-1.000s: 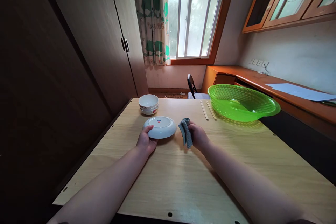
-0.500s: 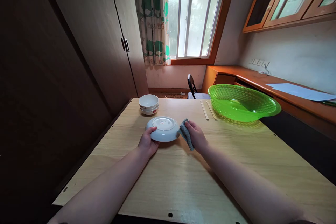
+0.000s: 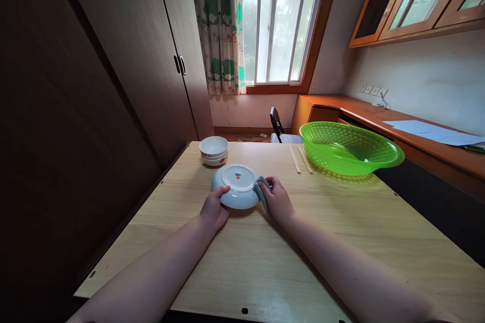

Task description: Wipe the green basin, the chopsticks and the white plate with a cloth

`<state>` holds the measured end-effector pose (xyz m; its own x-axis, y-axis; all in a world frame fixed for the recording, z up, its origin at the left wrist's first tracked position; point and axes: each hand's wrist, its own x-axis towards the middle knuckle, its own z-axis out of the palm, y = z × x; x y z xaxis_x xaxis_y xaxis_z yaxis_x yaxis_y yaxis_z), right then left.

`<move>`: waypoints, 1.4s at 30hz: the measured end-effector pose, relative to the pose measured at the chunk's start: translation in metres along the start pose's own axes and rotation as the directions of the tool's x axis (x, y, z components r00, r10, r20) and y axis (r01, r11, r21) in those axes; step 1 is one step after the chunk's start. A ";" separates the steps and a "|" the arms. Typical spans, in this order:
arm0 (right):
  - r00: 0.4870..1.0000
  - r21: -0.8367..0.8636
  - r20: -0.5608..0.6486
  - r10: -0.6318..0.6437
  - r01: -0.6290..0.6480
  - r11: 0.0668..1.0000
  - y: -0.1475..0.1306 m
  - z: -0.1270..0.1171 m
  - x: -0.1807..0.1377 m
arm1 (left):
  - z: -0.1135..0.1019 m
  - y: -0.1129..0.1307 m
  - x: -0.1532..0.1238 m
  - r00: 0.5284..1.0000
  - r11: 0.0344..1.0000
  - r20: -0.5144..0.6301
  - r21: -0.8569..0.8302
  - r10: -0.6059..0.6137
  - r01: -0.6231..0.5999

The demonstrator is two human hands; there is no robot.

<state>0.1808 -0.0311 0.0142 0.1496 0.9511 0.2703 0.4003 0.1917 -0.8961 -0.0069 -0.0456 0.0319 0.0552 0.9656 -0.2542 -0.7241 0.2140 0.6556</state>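
A white plate (image 3: 237, 189) is held upside down just above the wooden table (image 3: 265, 262), tilted so its underside with a small red and blue mark faces me. My left hand (image 3: 214, 208) grips its near left rim, thumb on top. My right hand (image 3: 278, 201) is closed on a grey cloth (image 3: 260, 189) and presses it against the plate's right edge.
A stack of white bowls (image 3: 214, 150) stands behind the plate. A green plastic basket (image 3: 350, 147) sits at the right, with chopsticks (image 3: 299, 158) lying beside it. A dark wardrobe flanks the left; a chair (image 3: 276, 123) and a side counter (image 3: 417, 136) lie beyond.
The right hand moved left and brought the cloth against the plate's right edge. The plate shifted slightly right and tilted its underside more toward me.
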 end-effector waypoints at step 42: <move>0.994 0.033 0.015 0.112 -0.113 0.993 0.003 0.003 -0.002 | -0.001 0.000 0.001 0.999 0.998 0.032 0.036 0.043 -0.044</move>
<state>0.1794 -0.0315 0.0096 0.1798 0.9702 0.1626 0.3508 0.0912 -0.9320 -0.0077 -0.0452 0.0309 0.0459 0.9781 -0.2030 -0.7009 0.1764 0.6911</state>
